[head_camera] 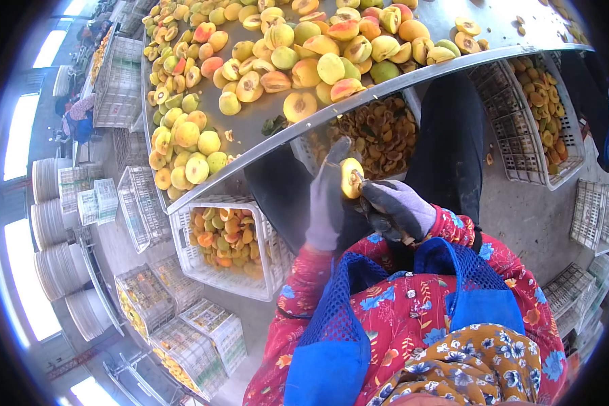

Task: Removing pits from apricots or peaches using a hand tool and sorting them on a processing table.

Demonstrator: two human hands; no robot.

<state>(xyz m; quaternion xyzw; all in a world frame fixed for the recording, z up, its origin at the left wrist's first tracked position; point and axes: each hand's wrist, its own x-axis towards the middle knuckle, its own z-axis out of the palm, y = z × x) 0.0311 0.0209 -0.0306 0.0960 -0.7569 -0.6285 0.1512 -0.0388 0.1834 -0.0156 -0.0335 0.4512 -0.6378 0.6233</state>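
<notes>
My left hand, in a lilac glove with a dark coated palm, holds a halved yellow peach, cut face turned to the right. My right hand, gloved alike, is shut around a small tool with a metal tip at the pit and a wooden handle end; its exact kind cannot be told. Both hands are over my lap, just below the raised edge of a metal table. Whole and halved peaches lie heaped on the table.
Under the table, a white crate holds brownish fruit scraps. Plastic crates of halved fruit stand at left and right. Stacked crates fill the lower left. Another person is far off at the upper left.
</notes>
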